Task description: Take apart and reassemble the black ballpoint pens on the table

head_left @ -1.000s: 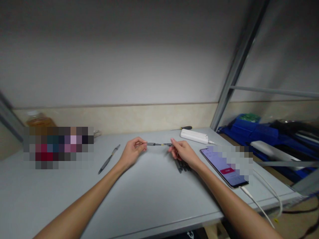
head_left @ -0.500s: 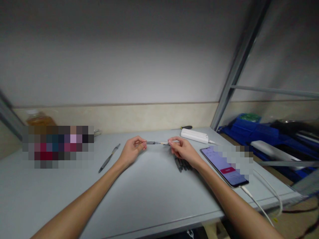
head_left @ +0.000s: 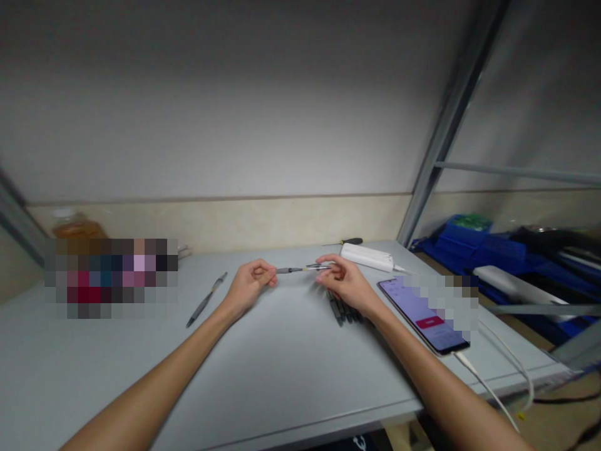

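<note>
The table's (head_left: 282,388) near edge and bare grey top lie closest, open room between the forearms. Further in, the left hand (head_left: 248,285) and right hand (head_left: 345,282) each pinch an end of a thin grey pen (head_left: 300,269), held above the tabletop, long axis running nine to three o'clock. Dark pens (head_left: 342,310) lie under the right wrist.

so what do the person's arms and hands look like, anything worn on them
Both forearms are bare right down to the frame's lower edge: no sleeves, gloves, watch or bands visible. The left hand and right hand show no rings that can be made out, though the picture is too soft to rule out small ones. No markings show.
</note>
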Demonstrator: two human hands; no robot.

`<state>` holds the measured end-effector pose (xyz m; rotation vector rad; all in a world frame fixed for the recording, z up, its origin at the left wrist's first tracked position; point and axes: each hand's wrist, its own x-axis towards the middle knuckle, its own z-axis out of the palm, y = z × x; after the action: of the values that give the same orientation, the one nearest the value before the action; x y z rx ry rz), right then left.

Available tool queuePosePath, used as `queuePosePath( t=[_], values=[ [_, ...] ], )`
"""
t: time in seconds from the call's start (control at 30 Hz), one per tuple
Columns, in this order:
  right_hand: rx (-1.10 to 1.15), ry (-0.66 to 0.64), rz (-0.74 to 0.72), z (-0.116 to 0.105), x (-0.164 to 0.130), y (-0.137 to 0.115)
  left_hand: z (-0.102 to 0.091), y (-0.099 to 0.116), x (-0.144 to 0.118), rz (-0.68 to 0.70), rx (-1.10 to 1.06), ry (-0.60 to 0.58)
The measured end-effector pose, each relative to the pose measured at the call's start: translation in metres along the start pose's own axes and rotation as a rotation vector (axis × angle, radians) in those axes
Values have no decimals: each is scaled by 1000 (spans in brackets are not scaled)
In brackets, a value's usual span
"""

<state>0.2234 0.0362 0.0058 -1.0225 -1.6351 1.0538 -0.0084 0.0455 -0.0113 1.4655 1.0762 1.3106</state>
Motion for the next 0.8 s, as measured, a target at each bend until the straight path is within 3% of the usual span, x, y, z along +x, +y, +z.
queuePosePath(
  t=[0.13, 0.23, 0.37, 0.47, 0.6, 0.8],
  values=[
    [-209, 41, -77, 0, 1, 6, 0, 1, -1, -69, -53, -22],
    [-257, -2, -48, 1, -1, 7, -1, 1, -1, -46, -12, -6],
    [-34, -90, 133, 2, -2, 1, 1, 1, -3, 65, 114, 24],
    [133, -61, 214, 3, -1, -3, 4, 0, -3, 90, 143, 33],
    [68, 54, 88, 1, 0, -2, 5, -2, -2, 44, 88, 29],
    [-153, 67, -51, -1, 2, 8, 4, -1, -2, -5, 26, 13]
  ],
)
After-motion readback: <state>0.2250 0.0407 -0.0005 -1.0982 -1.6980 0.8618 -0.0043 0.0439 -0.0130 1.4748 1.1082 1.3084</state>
